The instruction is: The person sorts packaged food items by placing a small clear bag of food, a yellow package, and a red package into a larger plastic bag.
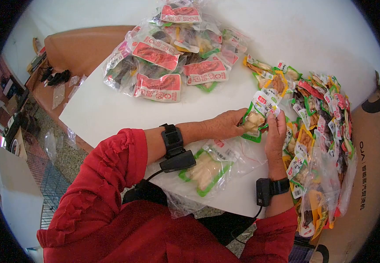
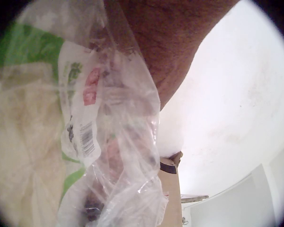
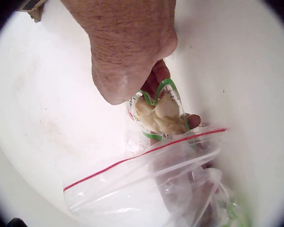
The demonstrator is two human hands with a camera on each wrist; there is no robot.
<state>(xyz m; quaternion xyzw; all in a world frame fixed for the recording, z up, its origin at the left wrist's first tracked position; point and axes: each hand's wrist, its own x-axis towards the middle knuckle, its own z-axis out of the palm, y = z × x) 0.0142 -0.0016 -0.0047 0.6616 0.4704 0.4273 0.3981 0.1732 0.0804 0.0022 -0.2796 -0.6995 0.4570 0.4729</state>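
A small green-edged snack packet (image 1: 256,118) with pale pieces showing through its window is held up over the white table. My left hand (image 1: 230,124) grips its left side. At its right edge, the thumb and fingers of my right hand (image 1: 276,133) pinch it. The right wrist view shows the same packet (image 3: 158,113) beyond the right hand (image 3: 128,52), above a clear zip bag (image 3: 132,177) with a red strip. On the table below my hands lies that bag with a larger green-edged packet (image 1: 205,168) of pale pieces, seen close in the left wrist view.
Clear bags with red labels (image 1: 159,87) are heaped at the back of the white table (image 1: 95,103). A long pile of small packets (image 1: 306,136) fills the right side, beside a cardboard box (image 1: 370,175). A brown seat (image 1: 84,48) stands behind the table at left.
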